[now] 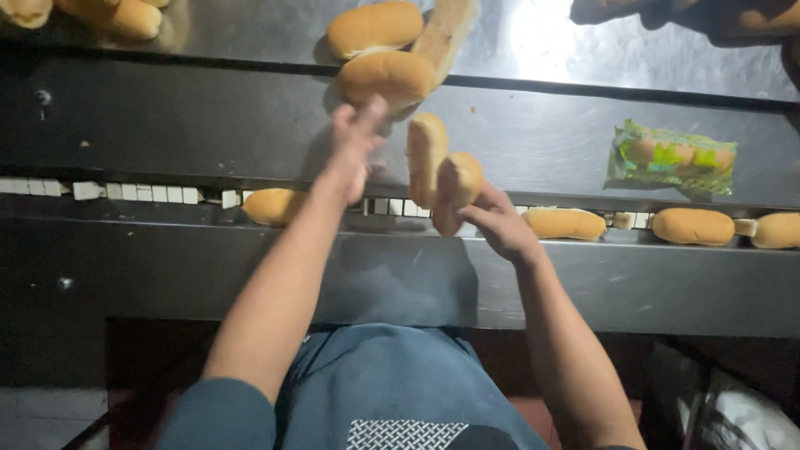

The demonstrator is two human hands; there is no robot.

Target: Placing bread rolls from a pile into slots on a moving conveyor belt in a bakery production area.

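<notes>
My right hand (498, 223) grips two long golden bread rolls (442, 173), held upright side by side above a conveyor channel (133, 192). My left hand (354, 142) stretches forward with fingers spread, its fingertips touching a roll (385, 77) that lies at the near edge of a pile. That pile has another roll (374, 27) behind it and a slanted one (446, 29) to its right. In the channel lie single rolls: one (271, 206) under my left forearm, then others (565, 223) (693, 226) (779, 231) to the right.
A sealed green and yellow packet of rolls (672, 157) lies on the steel table (208, 125) at right. More rolls (117, 15) sit at the far left. Another person's hand (612, 10) shows at the top right edge. White blocks line the channel.
</notes>
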